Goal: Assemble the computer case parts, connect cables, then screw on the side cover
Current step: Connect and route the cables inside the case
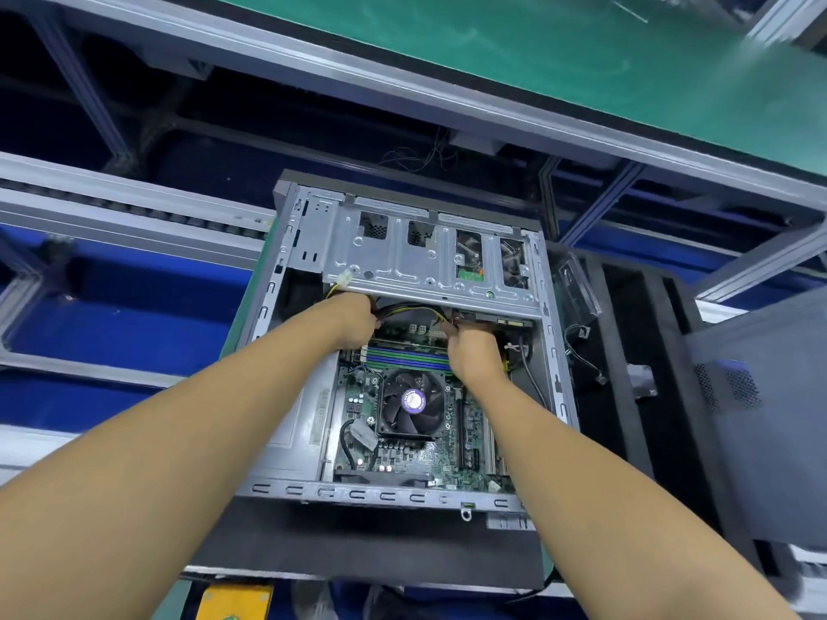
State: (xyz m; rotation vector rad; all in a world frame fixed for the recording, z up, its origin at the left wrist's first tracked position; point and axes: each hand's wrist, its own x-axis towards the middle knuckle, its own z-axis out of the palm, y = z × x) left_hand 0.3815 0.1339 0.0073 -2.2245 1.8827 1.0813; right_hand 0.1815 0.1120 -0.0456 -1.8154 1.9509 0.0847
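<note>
An open computer case [555, 351] lies on its side, motherboard up, with a CPU fan [412, 402] in the middle. A silver drive cage [402, 257] spans the far end. Both hands reach under the cage's near edge. My left hand [353, 319] curls around a bundle of yellow and black power cables [411, 310]. My right hand [474, 346] grips the white connector [437, 332] at the cables' end, over the board's far edge. The fingertips are hidden beneath the cage. A loose white plug [344, 279] lies on the cage. The grey side cover [760, 409] lies to the right.
The case sits on a black mat [367, 543] on the bench. A clear plastic piece [577, 279] and thin black wires [581, 351] lie just right of the case. A green conveyor [537, 51] runs across the back, with aluminium frame rails [134, 203] on the left.
</note>
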